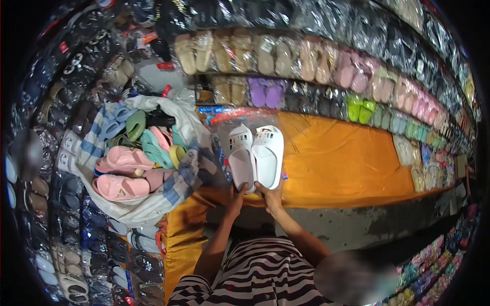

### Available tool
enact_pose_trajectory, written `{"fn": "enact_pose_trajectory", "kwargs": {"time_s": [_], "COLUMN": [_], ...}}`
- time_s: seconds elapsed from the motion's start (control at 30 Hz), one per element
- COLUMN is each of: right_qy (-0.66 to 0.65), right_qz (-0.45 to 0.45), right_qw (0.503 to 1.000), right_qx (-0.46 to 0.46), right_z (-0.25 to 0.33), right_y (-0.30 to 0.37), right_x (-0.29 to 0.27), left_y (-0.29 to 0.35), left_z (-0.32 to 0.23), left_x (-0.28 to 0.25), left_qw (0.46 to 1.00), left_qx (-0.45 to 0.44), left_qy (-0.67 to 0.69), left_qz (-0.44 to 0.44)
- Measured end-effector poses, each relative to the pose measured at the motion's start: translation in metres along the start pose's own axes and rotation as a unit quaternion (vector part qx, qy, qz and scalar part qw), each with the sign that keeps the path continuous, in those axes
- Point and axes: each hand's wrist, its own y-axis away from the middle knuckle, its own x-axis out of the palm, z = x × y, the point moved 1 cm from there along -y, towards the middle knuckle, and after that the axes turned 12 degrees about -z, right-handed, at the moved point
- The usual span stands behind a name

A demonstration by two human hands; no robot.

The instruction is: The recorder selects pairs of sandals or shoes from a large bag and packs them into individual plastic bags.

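A pair of white slide sandals is held side by side in front of me, soles down and toes pointing away. My left hand (238, 195) grips the heel of the left slide (242, 160), its thumb on the footbed. My right hand (270, 195) pinches the heel of the right slide (268, 155) the same way. Both slides have small dark decorations on their straps. Beneath and around the left slide lies a clear plastic bag (221, 136) on the table.
An orange cloth (347, 155) covers the table. To the left stands a white and blue sack (127, 214) full of loose slippers, with pink slippers (122, 187) on top. Racks of plastic-wrapped slippers (319, 58) line the back and left side. Grey floor (352, 224) shows at the near right.
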Motion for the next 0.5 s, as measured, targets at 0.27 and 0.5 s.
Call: {"fn": "enact_pose_trajectory", "kwargs": {"time_s": [0.27, 0.5], "right_qy": [0.004, 0.044], "right_qz": [-0.093, -0.154], "right_qw": [0.994, 0.983], "right_qx": [0.056, 0.087], "right_z": [-0.014, -0.049], "right_y": [0.002, -0.016], "right_x": [-0.079, -0.117], "left_y": [0.030, 0.045], "left_z": [0.067, 0.072], "left_x": [0.032, 0.052], "left_qw": [0.995, 0.987], "left_qx": [-0.081, -0.087], "left_qy": [-0.049, -0.131], "left_qz": [0.018, 0.035]}}
